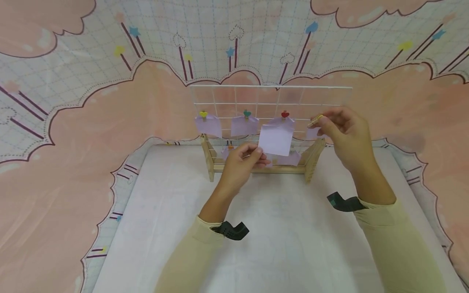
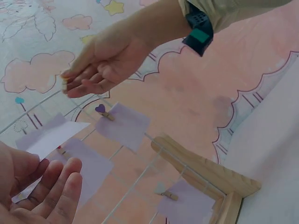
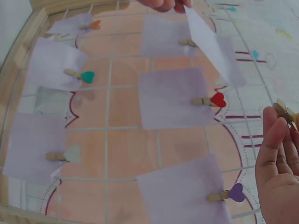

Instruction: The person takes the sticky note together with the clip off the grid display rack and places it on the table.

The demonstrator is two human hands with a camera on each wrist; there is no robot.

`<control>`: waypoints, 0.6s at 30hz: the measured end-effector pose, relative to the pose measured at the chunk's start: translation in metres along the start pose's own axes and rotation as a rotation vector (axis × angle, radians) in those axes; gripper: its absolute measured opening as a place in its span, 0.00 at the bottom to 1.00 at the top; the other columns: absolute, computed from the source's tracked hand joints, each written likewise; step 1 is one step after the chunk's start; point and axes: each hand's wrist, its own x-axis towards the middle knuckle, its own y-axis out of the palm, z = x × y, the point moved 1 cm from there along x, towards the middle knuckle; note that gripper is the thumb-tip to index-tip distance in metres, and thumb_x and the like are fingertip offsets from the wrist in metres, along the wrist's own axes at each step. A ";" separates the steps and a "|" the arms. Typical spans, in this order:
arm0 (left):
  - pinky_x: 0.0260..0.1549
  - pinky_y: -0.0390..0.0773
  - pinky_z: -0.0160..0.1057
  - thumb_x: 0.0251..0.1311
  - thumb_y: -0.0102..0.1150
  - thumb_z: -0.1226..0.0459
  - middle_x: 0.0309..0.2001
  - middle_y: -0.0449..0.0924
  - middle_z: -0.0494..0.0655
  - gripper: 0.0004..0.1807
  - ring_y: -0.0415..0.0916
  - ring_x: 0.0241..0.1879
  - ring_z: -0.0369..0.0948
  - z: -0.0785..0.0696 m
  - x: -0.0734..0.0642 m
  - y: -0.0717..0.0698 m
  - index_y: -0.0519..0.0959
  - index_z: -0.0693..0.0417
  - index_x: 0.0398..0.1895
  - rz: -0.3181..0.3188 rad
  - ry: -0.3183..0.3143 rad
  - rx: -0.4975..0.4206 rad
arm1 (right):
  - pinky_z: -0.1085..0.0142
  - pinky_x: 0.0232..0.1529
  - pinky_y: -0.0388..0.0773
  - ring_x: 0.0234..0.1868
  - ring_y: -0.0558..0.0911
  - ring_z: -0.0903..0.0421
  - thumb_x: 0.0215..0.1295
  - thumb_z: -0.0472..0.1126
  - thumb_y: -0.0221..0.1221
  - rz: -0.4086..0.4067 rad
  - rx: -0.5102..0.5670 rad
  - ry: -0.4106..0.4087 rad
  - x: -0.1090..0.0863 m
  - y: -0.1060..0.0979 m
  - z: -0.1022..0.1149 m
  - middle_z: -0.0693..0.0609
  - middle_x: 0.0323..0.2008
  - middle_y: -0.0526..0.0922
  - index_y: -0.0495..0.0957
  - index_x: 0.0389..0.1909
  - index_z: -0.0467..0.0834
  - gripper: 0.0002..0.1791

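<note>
Paper square, pale lilac, is being held by the left hand, whose thumb and fingers are pinching it near the lower left corner. It is hovering in front of the white wire grid, overlapping the clipped note under the red heart clothespin in the head view. The right hand is pinching a wooden clothespin with a yellow top near the grid's right side. Teal and purple heart clothespins are holding other lilac notes. Wooden end supports are standing on the white table.
</note>
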 end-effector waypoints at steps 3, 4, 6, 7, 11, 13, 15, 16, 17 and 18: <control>0.52 0.85 0.50 0.75 0.54 0.67 0.40 0.81 0.55 0.09 0.88 0.41 0.46 0.002 -0.008 -0.011 0.78 0.66 0.46 -0.009 0.004 -0.002 | 0.76 0.45 0.83 0.40 0.86 0.57 0.72 0.34 0.60 0.016 0.081 0.011 -0.005 -0.002 -0.008 0.50 0.42 0.86 0.78 0.50 0.35 0.10; 0.52 0.85 0.50 0.75 0.54 0.67 0.39 0.81 0.55 0.09 0.88 0.41 0.47 0.003 -0.010 -0.015 0.78 0.67 0.45 -0.015 0.004 -0.002 | 0.76 0.45 0.83 0.41 0.85 0.57 0.72 0.34 0.60 0.020 0.081 0.021 -0.007 -0.003 -0.010 0.49 0.43 0.85 0.77 0.51 0.34 0.11; 0.51 0.86 0.49 0.74 0.54 0.67 0.40 0.80 0.56 0.09 0.87 0.43 0.55 0.005 -0.016 -0.022 0.77 0.68 0.46 -0.025 -0.004 -0.003 | 0.76 0.46 0.83 0.41 0.84 0.56 0.73 0.34 0.59 0.024 0.040 0.039 -0.011 -0.005 -0.015 0.50 0.44 0.83 0.76 0.54 0.32 0.14; 0.51 0.86 0.47 0.74 0.54 0.68 0.40 0.81 0.58 0.09 0.87 0.44 0.57 0.006 -0.018 -0.027 0.77 0.68 0.45 -0.030 -0.009 0.004 | 0.77 0.46 0.83 0.41 0.83 0.56 0.73 0.34 0.59 0.028 0.041 0.043 -0.012 -0.006 -0.018 0.50 0.45 0.83 0.76 0.56 0.32 0.15; 0.49 0.86 0.42 0.74 0.54 0.68 0.41 0.82 0.60 0.09 0.87 0.44 0.54 0.012 -0.029 -0.042 0.77 0.69 0.46 -0.056 -0.042 0.028 | 0.77 0.45 0.82 0.40 0.81 0.56 0.73 0.29 0.56 0.067 0.121 -0.019 -0.018 -0.008 -0.030 0.50 0.45 0.84 0.77 0.57 0.27 0.16; 0.49 0.86 0.42 0.74 0.54 0.69 0.42 0.83 0.60 0.08 0.88 0.42 0.47 0.014 -0.035 -0.048 0.77 0.68 0.47 -0.070 -0.054 0.037 | 0.76 0.45 0.83 0.39 0.82 0.57 0.72 0.26 0.55 0.094 0.202 -0.055 -0.021 -0.009 -0.035 0.49 0.44 0.85 0.78 0.55 0.24 0.14; 0.49 0.86 0.41 0.74 0.54 0.69 0.42 0.82 0.61 0.08 0.88 0.41 0.44 0.016 -0.041 -0.053 0.77 0.68 0.47 -0.084 -0.064 0.040 | 0.75 0.46 0.84 0.39 0.84 0.57 0.71 0.24 0.55 0.109 0.245 -0.058 -0.024 -0.011 -0.040 0.48 0.43 0.86 0.78 0.51 0.22 0.12; 0.49 0.86 0.41 0.74 0.54 0.69 0.43 0.82 0.62 0.08 0.88 0.41 0.44 0.018 -0.043 -0.056 0.77 0.68 0.47 -0.093 -0.069 0.042 | 0.74 0.47 0.84 0.39 0.85 0.57 0.71 0.24 0.56 0.111 0.238 -0.044 -0.026 -0.011 -0.041 0.47 0.44 0.87 0.78 0.50 0.22 0.11; 0.49 0.86 0.41 0.74 0.54 0.69 0.44 0.81 0.64 0.08 0.88 0.42 0.45 0.019 -0.046 -0.058 0.77 0.68 0.48 -0.100 -0.075 0.048 | 0.74 0.47 0.84 0.39 0.86 0.58 0.71 0.25 0.56 0.110 0.226 -0.022 -0.029 -0.012 -0.043 0.48 0.43 0.87 0.79 0.49 0.23 0.11; 0.49 0.86 0.40 0.74 0.54 0.69 0.45 0.81 0.65 0.08 0.88 0.43 0.46 0.021 -0.048 -0.061 0.77 0.68 0.48 -0.108 -0.083 0.055 | 0.73 0.48 0.84 0.40 0.87 0.59 0.70 0.25 0.57 0.108 0.213 0.006 -0.031 -0.013 -0.044 0.48 0.43 0.87 0.79 0.49 0.24 0.10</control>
